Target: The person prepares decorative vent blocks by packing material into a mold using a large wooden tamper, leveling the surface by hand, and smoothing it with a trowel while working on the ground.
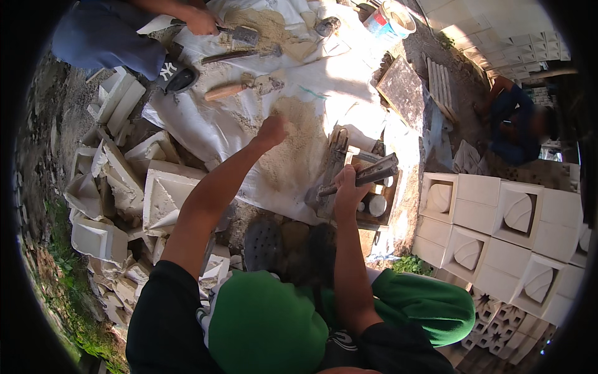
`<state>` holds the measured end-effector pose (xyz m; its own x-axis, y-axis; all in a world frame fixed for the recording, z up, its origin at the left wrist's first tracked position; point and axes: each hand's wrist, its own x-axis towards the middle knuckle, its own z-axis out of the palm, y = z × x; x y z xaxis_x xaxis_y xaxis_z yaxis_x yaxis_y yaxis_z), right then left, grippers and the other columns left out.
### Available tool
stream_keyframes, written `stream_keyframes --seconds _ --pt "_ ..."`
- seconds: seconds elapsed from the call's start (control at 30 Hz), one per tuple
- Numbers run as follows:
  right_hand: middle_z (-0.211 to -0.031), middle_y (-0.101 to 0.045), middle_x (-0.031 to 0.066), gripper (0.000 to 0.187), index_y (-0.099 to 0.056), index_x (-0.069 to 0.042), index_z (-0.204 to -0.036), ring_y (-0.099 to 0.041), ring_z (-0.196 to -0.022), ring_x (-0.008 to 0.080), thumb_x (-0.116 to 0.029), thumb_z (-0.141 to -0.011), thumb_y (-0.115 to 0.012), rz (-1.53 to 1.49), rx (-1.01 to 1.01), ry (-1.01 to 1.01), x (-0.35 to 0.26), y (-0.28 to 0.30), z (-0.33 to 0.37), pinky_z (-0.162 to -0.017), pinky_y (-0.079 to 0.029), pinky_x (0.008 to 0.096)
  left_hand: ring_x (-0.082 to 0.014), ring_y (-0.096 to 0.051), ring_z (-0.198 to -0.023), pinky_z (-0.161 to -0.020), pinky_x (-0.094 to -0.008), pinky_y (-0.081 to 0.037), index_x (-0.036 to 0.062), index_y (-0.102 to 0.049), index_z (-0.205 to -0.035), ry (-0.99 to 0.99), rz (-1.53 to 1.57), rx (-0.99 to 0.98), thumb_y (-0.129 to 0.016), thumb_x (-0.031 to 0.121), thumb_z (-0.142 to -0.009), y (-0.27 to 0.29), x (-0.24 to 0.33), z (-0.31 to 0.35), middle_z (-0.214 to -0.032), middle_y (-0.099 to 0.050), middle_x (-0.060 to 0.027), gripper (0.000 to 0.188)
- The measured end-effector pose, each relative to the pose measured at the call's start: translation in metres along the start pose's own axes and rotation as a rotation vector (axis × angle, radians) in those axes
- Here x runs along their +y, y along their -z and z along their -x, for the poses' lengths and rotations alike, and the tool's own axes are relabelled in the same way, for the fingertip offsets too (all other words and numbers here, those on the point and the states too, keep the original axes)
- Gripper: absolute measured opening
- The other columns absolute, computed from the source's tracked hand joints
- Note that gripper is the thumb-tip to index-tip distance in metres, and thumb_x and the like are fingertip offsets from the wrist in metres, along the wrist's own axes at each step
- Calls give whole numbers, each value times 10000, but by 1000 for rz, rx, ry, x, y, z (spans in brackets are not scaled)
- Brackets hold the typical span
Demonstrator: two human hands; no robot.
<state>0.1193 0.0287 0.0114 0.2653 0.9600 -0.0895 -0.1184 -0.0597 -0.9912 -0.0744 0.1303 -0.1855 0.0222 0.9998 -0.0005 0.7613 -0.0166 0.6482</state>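
Note:
My left hand (273, 131) is closed over a spread of pale sandy powder (289, 165) on a white sheet; whatever its fingers hold, if anything, is hidden. My right hand (350, 186) grips a long grey metal bar (379, 169), grooved along its length and tilted up to the right. Just beneath it is a box-like mould (384, 219) with rounded pale shapes inside, partly covered by the bar and hand. A wooden-handled trowel (227, 92) lies on the sheet beyond my left hand.
Broken white cast blocks (168, 193) are heaped at the left. Finished blocks (507, 209) stand stacked at the right. Another person's hand (200, 22) is beside a flat tool at the far left. A bucket (390, 20) stands at the back; a second person (516, 121) is at the right.

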Motion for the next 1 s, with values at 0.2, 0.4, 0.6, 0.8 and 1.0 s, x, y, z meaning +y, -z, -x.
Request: stream_keyframes --seconds 0.2,0.4,0.6,0.8,1.0 --pt "-569 -372 -33 183 -407 -79 -712 -313 -441 39 -20 -847 -515 -60 12 24 5 8 -5 -400 -236 223 -251 -609 -912 -779 -354 -484 58 -618 -1110 61 373 -241 -600 44 -705 33 -7 0 -959 -646 -142 406" --pt "-571 -378 -28 170 -414 -73 -726 -318 -436 41 -24 -848 -521 -102 25 47 8 16 -4 -397 -243 224 -164 -597 -861 -724 -294 -493 94 -584 -1200 289 663 -516 -536 8 -731 83 37 -6 -984 -647 -132 479" --pt "-572 -376 -27 183 -398 -74 -720 -319 -438 42 -19 -855 -509 -51 -19 45 7 8 -2 -393 -254 223 -315 -620 -889 -785 -411 -487 95 -639 -1086 46 175 -163 -573 166 -782 62 6 2 -953 -656 -161 319" --pt "-575 -382 -28 184 -404 -78 -724 -324 -444 42 -2 -853 -510 -38 -24 33 6 3 -3 -400 -262 223 -353 -613 -830 -757 -434 -485 86 -656 -1019 -101 73 -12 -635 201 -761 22 -1 27 -852 -645 -159 283" --pt "-571 -378 -34 190 -407 -81 -718 -323 -447 41 6 -850 -512 -40 0 8 5 2 -5 -402 -257 220 -346 -623 -791 -743 -425 -495 101 -676 -981 -110 -134 -94 -651 152 -707 14 7 16 -821 -651 -146 281"
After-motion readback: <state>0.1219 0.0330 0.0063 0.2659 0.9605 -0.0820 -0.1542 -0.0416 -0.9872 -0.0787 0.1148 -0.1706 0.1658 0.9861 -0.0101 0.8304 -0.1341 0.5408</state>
